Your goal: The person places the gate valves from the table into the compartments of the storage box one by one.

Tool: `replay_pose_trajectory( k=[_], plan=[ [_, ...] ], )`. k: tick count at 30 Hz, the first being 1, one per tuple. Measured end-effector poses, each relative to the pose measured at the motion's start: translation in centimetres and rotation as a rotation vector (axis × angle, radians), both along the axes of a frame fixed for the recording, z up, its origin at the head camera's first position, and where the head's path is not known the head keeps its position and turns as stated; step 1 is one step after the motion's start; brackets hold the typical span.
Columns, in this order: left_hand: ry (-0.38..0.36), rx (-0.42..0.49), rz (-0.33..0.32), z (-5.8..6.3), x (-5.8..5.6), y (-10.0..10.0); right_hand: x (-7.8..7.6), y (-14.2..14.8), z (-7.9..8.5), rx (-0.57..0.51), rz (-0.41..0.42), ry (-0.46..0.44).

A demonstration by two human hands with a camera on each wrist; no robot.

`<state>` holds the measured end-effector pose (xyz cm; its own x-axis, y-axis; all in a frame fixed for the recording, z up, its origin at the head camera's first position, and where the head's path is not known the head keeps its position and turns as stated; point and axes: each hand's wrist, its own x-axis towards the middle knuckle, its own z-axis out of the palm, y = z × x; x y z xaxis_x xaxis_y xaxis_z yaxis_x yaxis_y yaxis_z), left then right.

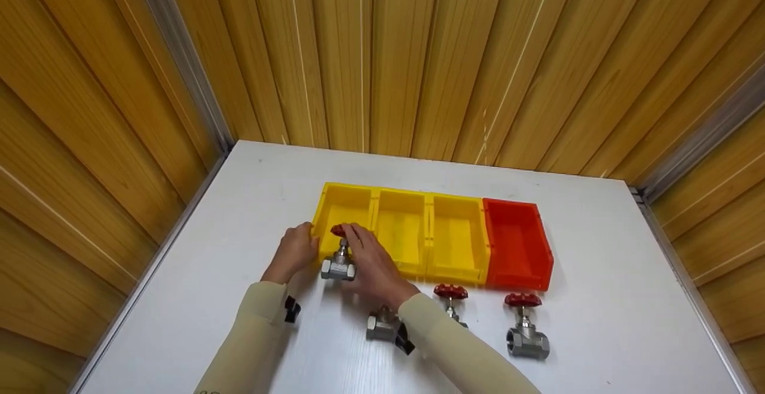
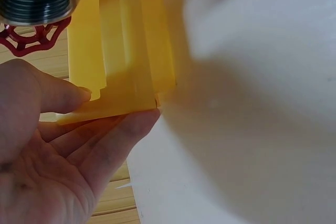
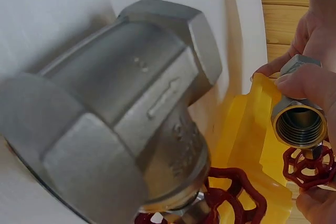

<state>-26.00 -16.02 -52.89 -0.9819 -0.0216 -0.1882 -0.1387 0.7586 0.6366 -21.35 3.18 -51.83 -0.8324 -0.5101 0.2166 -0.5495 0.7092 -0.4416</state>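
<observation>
My left hand [image 1: 291,253] pinches the side wall of the leftmost yellow bin [image 2: 131,51], thumb inside and fingers underneath in the left wrist view. In my right hand [image 1: 375,265] is a metal gate valve [image 1: 339,269] with a red handwheel, held over that bin's front edge. Its threaded opening faces the camera in the right wrist view, where the right thumb [image 3: 310,85] lies on the body. A second gate valve [image 1: 381,325] stands on the table under the right wrist, partly hidden, and looms large in the right wrist view.
Two more yellow bins [image 1: 403,220] and a red bin [image 1: 517,244] continue the row to the right. In front of them stand two other red-wheeled valves, one [image 1: 451,292] partly behind the right sleeve, the other [image 1: 527,341] farther right. Wood-patterned walls [image 1: 394,53] enclose the white table [image 1: 269,173].
</observation>
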Motion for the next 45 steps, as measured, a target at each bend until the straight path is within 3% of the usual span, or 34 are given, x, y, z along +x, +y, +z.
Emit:
replay_pose_trajectory(
  k=[13, 35, 43, 45],
  plan=[
    [-0.026, -0.001, -0.006, 0.2, -0.2, 0.0, -0.9, -0.1, 0.0, 0.005, 0.009, 0.045],
    [-0.096, 0.034, 0.039, 0.1, -0.3, 0.0, -2.4, -0.2, 0.0, 0.014, -0.008, -0.011],
    [0.009, -0.036, 0.0, -0.2, -0.1, -0.1, -3.0, -0.3, -0.1, 0.033, -0.018, 0.01],
    [0.005, -0.036, 0.003, -0.1, -0.1, -0.1, -3.1, -0.3, -0.1, 0.042, -0.02, 0.02]
  ],
)
